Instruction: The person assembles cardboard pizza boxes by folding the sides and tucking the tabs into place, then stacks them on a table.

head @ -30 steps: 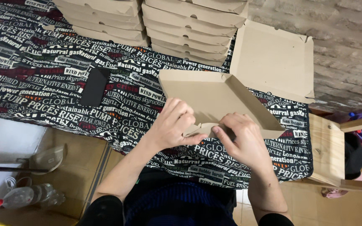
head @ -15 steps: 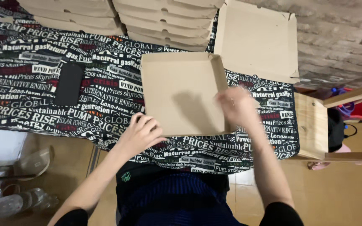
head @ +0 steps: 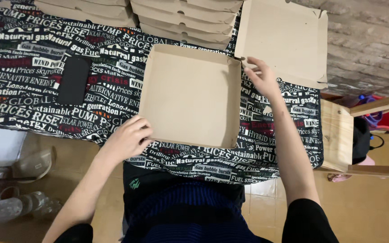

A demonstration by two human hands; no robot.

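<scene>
Now: my left hand (head: 127, 138) grips open cardboard box (head: 191, 95) near corner | right hand (head: 261, 77) fingers spread, touching far corner | bench (head: 275, 148).

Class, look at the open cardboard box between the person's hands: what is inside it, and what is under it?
Inside the open cardboard box only its bare brown floor shows. It rests on the printed tablecloth, which it covers beneath. The left hand touches its near corner, the right hand its far corner.

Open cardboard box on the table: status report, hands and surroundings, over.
Left hand gripping open cardboard box at near-left corner. Right hand at far-right corner. Flat lid sheet and black phone alongside.
</scene>
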